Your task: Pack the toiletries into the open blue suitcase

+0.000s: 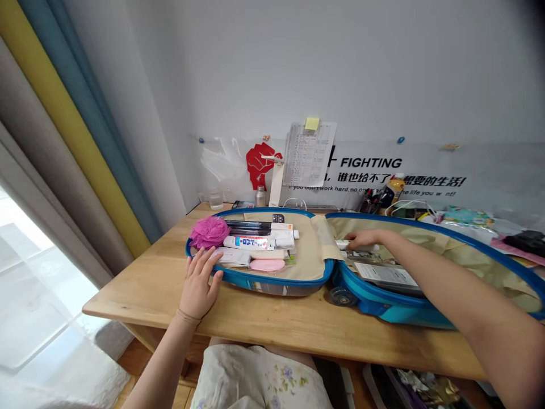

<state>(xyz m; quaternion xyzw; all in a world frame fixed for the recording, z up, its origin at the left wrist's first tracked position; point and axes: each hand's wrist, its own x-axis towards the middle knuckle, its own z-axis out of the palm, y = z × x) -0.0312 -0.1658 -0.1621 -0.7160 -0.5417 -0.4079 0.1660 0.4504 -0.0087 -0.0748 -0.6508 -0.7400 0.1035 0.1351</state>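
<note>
An open blue suitcase [272, 279] lies on the wooden table, both halves with beige lining. My left hand [201, 279] rests with spread fingers on the near left rim, beside a pink bath puff [209, 232] and a white packet [233, 257]. The left half also holds a toothpaste tube [247, 243], a pink oval case [267, 265] and dark long packages [249, 225]. Over in the right half, my right hand [364, 238] reaches down with its fingers closed on a white tube [342, 244]. A flat printed package [385, 274] lies just nearer to me.
A white desk lamp [276, 184] and a small metallic bottle [260, 196] stand behind the suitcase. Pens [369, 201], an orange bottle [395, 187] and plastic bags [466, 218] crowd the back right. A curtain [85, 113] hangs on the left. An open bin [378, 386] sits below the table.
</note>
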